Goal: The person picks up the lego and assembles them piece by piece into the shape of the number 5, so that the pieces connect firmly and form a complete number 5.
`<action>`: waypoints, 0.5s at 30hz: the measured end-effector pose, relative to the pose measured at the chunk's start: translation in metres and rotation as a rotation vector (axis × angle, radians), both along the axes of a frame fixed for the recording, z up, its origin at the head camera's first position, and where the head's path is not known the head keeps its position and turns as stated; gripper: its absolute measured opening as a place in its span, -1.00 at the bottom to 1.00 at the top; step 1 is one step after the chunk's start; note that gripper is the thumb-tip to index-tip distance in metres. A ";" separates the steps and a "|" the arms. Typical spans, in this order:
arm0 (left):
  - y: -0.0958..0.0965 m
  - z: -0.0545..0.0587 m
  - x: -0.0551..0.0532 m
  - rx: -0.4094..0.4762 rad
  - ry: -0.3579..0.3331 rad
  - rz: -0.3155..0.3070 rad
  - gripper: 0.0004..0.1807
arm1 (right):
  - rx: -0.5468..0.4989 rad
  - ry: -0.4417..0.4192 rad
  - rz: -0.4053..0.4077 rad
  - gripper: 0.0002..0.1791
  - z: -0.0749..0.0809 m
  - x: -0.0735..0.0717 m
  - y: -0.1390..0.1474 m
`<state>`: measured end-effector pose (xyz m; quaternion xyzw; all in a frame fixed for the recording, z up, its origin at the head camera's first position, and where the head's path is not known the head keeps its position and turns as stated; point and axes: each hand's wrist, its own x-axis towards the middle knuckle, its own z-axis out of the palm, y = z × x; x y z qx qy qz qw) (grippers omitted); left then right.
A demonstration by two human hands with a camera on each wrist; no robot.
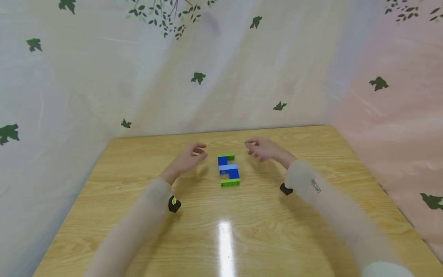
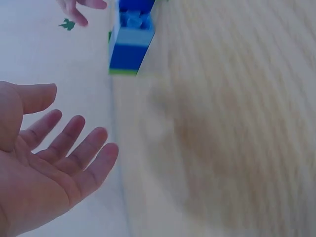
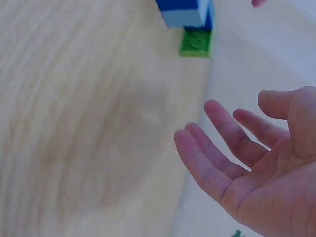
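A small assembly of toy building bricks (image 1: 233, 174) lies on the wooden table between the two hands. It has dark blue bricks, a light blue brick (image 1: 227, 167) across the middle, and bright green pieces at its near and far ends. To its left, the left hand (image 1: 188, 158) hovers with relaxed, slightly bent fingers and nothing in its grasp. On the other side the right hand (image 1: 264, 149) is raised over the table, palm inward, fingers loosely bent around nothing. Both wrist views show a gap between each hand and the bricks.
The wooden table (image 1: 221, 215) reaches back to a pale cloth backdrop (image 1: 235, 100) printed with green leaves and birds. Dark wrist devices (image 1: 174, 204) sit at the cuffs of both light sleeves. A bright light reflection crosses the table's near part.
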<state>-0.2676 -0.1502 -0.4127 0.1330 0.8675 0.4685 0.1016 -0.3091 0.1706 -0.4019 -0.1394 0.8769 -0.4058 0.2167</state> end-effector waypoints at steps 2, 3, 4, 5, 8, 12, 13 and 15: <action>-0.013 0.009 0.000 -0.041 0.085 -0.012 -0.50 | 0.018 0.058 0.016 -0.41 0.010 0.000 0.008; -0.020 0.013 0.001 -0.053 0.114 -0.015 -0.50 | 0.020 0.082 0.020 -0.41 0.015 0.000 0.012; -0.026 0.017 0.001 -0.070 0.143 -0.019 -0.49 | 0.023 0.111 0.023 -0.40 0.019 0.000 0.017; -0.033 0.021 0.002 -0.090 0.173 -0.021 -0.48 | 0.025 0.139 0.023 -0.40 0.023 0.000 0.020; -0.053 0.033 0.005 -0.160 0.268 -0.022 -0.45 | 0.060 0.243 0.018 -0.38 0.032 0.002 0.031; -0.083 0.045 0.011 -0.277 0.388 -0.001 -0.38 | 0.121 0.363 0.042 -0.35 0.044 0.006 0.043; -0.090 0.047 0.012 -0.307 0.414 0.009 -0.36 | 0.137 0.386 0.053 -0.35 0.047 0.007 0.046; -0.104 0.050 0.015 -0.379 0.455 0.038 -0.31 | 0.164 0.420 0.071 -0.33 0.051 0.009 0.051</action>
